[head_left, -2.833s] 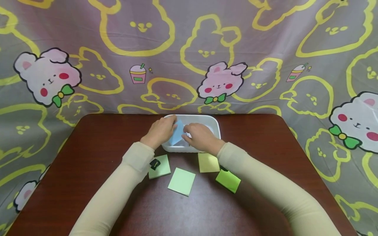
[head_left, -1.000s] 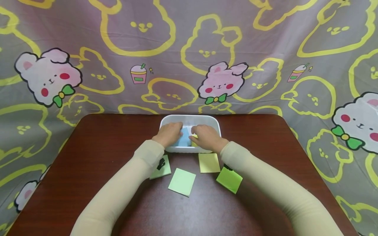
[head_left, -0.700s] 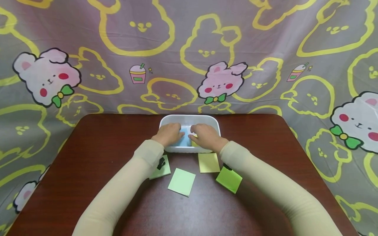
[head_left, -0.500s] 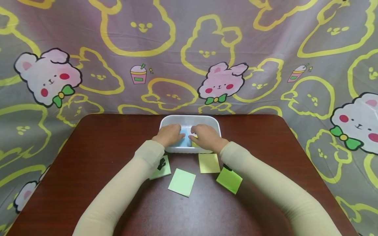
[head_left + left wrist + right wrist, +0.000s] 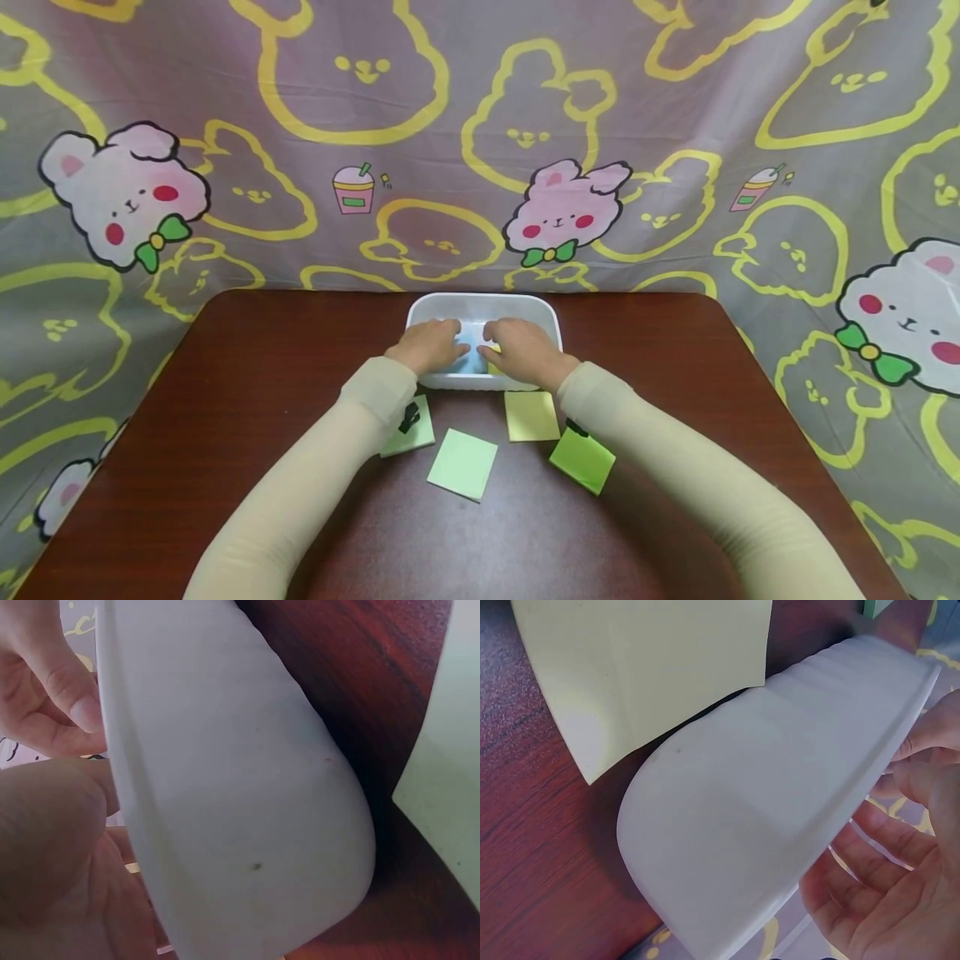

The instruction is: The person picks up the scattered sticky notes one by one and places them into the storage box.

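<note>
A white plastic tray [image 5: 480,382] stands at the far middle of the table, with both hands reaching over its near wall. Inside it, a blue sticky-note pad [image 5: 473,363] lies low beside my left hand [image 5: 424,344]. Whether those fingers grip the pad is hidden by the tray wall [image 5: 247,787] in the left wrist view. My right hand [image 5: 523,350] is over a yellow pad [image 5: 492,361], of which only a sliver shows near the thumb. In the right wrist view, the right fingers [image 5: 896,832] look spread and relaxed, their tips partly behind the tray rim.
In front of the tray lie a light green pad [image 5: 422,430], a pale green pad [image 5: 462,464], a yellow pad [image 5: 531,417] and a bright green pad [image 5: 582,460]. A patterned curtain [image 5: 442,167] hangs behind the brown table [image 5: 300,350].
Earlier my left hand held the blue pad tilted up in the tray; it has since lowered, and the pad now lies flatter. A yellow pad has come into view under my right hand.
</note>
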`<state>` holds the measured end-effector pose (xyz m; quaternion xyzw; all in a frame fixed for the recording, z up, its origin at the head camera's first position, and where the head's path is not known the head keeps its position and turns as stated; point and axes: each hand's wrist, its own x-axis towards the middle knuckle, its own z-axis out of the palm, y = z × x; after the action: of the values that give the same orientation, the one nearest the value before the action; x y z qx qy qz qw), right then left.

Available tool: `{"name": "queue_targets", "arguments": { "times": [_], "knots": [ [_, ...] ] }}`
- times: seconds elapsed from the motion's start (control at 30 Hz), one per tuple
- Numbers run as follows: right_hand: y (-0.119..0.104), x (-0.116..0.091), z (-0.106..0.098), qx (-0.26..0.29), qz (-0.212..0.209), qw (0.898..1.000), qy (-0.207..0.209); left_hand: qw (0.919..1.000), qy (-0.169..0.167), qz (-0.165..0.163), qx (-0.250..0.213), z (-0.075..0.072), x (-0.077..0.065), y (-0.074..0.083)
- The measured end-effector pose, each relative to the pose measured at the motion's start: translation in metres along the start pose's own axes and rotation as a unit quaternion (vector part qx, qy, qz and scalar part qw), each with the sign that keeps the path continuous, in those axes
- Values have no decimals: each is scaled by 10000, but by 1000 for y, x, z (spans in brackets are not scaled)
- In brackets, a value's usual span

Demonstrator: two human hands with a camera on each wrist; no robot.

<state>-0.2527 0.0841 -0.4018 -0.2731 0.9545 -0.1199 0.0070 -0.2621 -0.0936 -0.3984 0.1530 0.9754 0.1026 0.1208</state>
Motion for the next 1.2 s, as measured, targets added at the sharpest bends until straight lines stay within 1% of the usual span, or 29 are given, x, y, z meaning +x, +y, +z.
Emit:
{"name": "queue_targets", "arguments": {
  "times": [0.13, 0.47, 0.7, 0.93, 1.2],
  "knots": [
    [0, 0, 1, 26, -2, 10000, -17, 9999, 72, -23, -82, -1, -2, -1],
    [0, 1, -2, 74, -3, 9999, 80, 9981, 598, 97, -141, -4, -4, -3],
    [-2, -1, -6, 120, -57, 9998, 176, 9954, 923, 253, -22, -9, -8, 0],
    [-4, -2, -8, 97, -105, 9995, 267, 9934, 1110, 293, -33, -13, -13, 3],
    [-7, -6, -11, 122, -198, 9989, 400, 9907, 1300, 412, -4, -15, -22, 6]
  ]
}}
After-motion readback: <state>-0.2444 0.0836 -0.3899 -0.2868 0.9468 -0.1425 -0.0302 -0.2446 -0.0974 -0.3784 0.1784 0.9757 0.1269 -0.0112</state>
